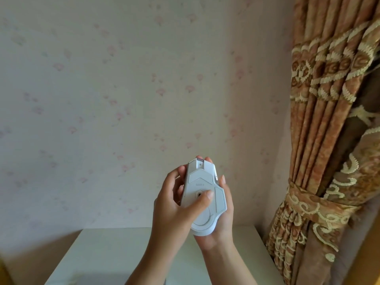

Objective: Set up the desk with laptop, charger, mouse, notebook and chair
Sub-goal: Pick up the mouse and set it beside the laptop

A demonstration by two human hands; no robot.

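Both hands hold the white mouse in the air above the white counter, its underside turned up. The right hand cups it from below, and the left hand grips its side with the thumb pressing near the switch. The visible part of the counter carries no laptop, charger or notebook, so I judge the setup is at an early stage.

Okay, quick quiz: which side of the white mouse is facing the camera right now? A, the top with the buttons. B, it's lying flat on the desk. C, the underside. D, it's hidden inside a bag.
C: the mouse is held up above the desk between the left hand and right hand, its flat underside with glide pads and sensor showing.
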